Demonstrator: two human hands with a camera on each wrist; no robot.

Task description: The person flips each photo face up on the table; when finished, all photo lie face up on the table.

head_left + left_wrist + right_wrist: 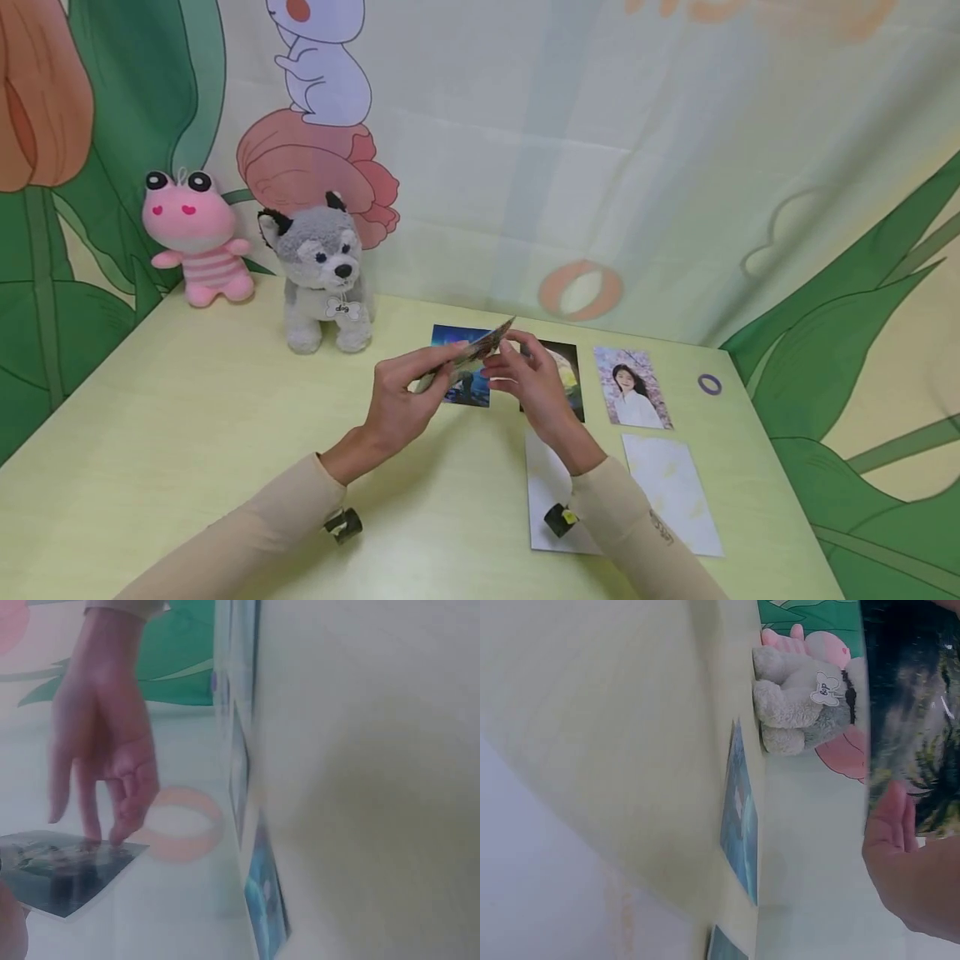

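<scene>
In the head view my left hand (405, 400) pinches a glossy photo card (491, 340) between thumb and fingers, held tilted above the table. Its dark picture with green and pale patches fills the upper right of the right wrist view. My right hand (536, 383) is at the card's other end, fingers loosely bent. In the left wrist view, the right hand's (109, 742) fingertips are right at the card's (64, 874) edge. Below the hands lies a blue photo card (472, 392), partly covered by them. Beside it is a dark card with a yellow round shape (567, 375).
A portrait photo card (633, 387) lies further right, near a purple ring (709, 384). Two pale sheets (671, 492) are in front, one partly under the right forearm. A grey plush dog (322, 275) and a pink plush frog (206, 242) sit at back left.
</scene>
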